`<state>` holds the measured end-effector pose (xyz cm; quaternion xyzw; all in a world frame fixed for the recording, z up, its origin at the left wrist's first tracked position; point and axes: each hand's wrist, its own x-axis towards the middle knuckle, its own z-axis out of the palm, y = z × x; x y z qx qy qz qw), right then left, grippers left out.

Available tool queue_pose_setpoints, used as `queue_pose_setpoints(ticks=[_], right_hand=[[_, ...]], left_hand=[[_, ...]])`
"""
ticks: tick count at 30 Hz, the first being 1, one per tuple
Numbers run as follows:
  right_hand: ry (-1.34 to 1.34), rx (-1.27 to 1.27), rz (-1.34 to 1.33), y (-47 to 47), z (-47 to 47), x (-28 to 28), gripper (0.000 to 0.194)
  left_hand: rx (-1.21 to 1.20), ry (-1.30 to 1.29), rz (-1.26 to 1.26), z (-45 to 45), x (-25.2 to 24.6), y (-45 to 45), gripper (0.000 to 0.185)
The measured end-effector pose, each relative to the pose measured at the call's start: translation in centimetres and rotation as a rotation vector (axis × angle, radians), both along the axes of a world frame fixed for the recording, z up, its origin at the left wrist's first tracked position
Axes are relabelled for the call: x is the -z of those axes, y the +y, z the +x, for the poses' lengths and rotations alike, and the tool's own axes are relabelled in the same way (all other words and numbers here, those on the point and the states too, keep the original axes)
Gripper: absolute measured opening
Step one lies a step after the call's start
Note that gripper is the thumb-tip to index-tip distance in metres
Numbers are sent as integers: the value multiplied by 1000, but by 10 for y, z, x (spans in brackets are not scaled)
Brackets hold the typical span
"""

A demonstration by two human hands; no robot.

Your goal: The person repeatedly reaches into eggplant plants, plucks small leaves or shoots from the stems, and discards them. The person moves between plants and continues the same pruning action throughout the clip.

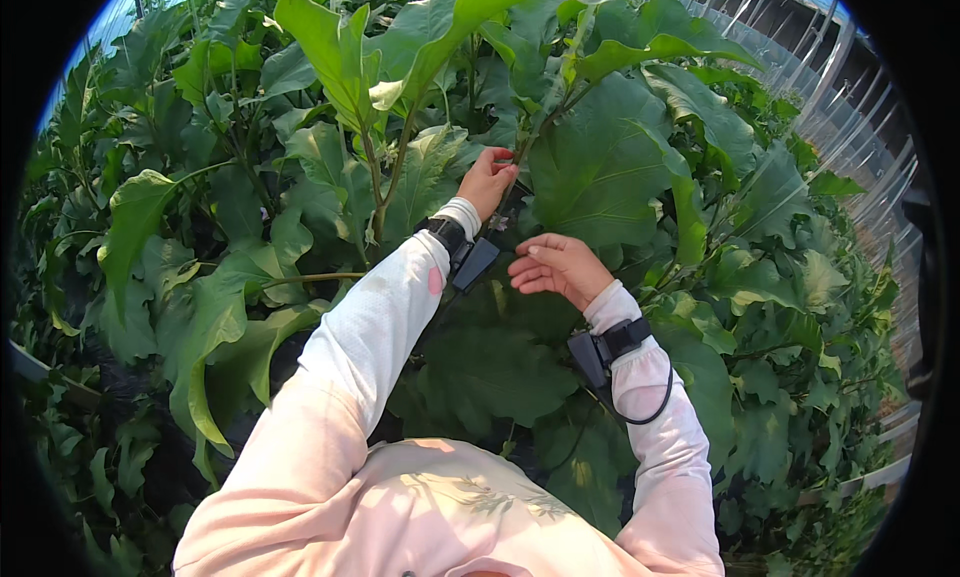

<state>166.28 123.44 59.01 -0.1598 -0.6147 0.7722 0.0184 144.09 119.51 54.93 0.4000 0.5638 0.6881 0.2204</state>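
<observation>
My left hand (487,179) reaches into an eggplant plant, its fingers closed at a slender upright stem (523,143). Just below that wrist hangs a pale purple flower (499,221). Lower and to the right, my right hand (559,269) is held with its fingers apart and slightly bent, nothing visible in it. A broad eggplant leaf (600,164) spreads above my right hand. Left of my left hand, a forked stem (381,198) carries large upright leaves. Shaded leaves (487,374) fill the space between my forearms.
Dense eggplant foliage (217,314) surrounds both arms. Dark devices are strapped to my left wrist (474,264) and right wrist (592,358), the right one with a looping cable (660,412). Pale strings and poles (825,74) line the greenhouse side at upper right.
</observation>
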Motion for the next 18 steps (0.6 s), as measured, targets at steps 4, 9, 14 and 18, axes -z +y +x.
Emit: queue_pose_setpoints(ticks=[4,9,14,18], right_hand=[[63,410,850,-2,-52,19,20],[-230,382,1427,-8,-67,51,19],[-155,328,1569,-15,-57,47,20],[-156,342,1335,-7,-56,38,20]], left_hand=[[111,20,28,12,-5,-2,33],[226,37,-56,23,-23,-15,34],[233,47,-139,32,-31,-24,40],[230,61,-201,33,-36,-25,42]])
